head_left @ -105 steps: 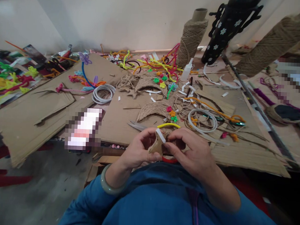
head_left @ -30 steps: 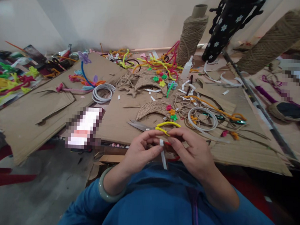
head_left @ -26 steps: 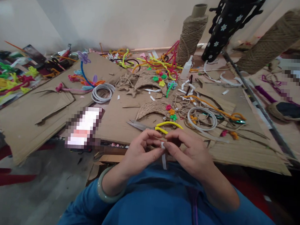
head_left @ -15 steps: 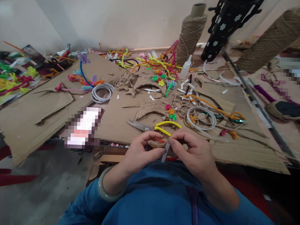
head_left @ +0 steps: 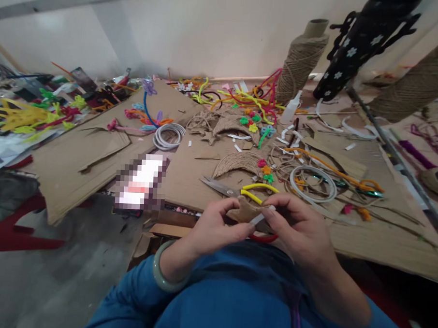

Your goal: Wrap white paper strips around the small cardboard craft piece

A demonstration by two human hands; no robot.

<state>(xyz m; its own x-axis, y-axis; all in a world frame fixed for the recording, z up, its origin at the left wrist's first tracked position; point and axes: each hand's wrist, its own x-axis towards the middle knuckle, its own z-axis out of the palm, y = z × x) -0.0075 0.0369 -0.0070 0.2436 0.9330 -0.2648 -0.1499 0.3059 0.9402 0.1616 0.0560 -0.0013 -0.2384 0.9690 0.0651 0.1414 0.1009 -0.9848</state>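
My left hand (head_left: 218, 229) is closed on a small brown piece (head_left: 245, 209), pointed like a star, perhaps cardboard or twine-covered. A short white strip (head_left: 260, 218) lies against this piece; my right hand (head_left: 298, 228) pinches its upper end, while my left thumb is at the lower end. Just beyond my fingers lie scissors (head_left: 229, 190) with yellow handles, blades pointing left. Behind them sits a twine-wrapped crescent (head_left: 237, 164) with small coloured flowers, and farther back a second crescent (head_left: 235, 126) beside a twine star (head_left: 207, 136).
Cardboard sheets (head_left: 188, 194) cover the table. White wire rings (head_left: 313, 183) and a wire coil (head_left: 169, 136) lie about. A glue bottle (head_left: 291, 108), a twine spool (head_left: 301, 61) and a black flowered vase (head_left: 350, 51) are at the back. A blurred-out phone (head_left: 140, 182) lies left.
The brown piece has been raised and turned so more of its face shows. The white strip has gone from nearly upright to slanting across it. The whole view has shifted left.
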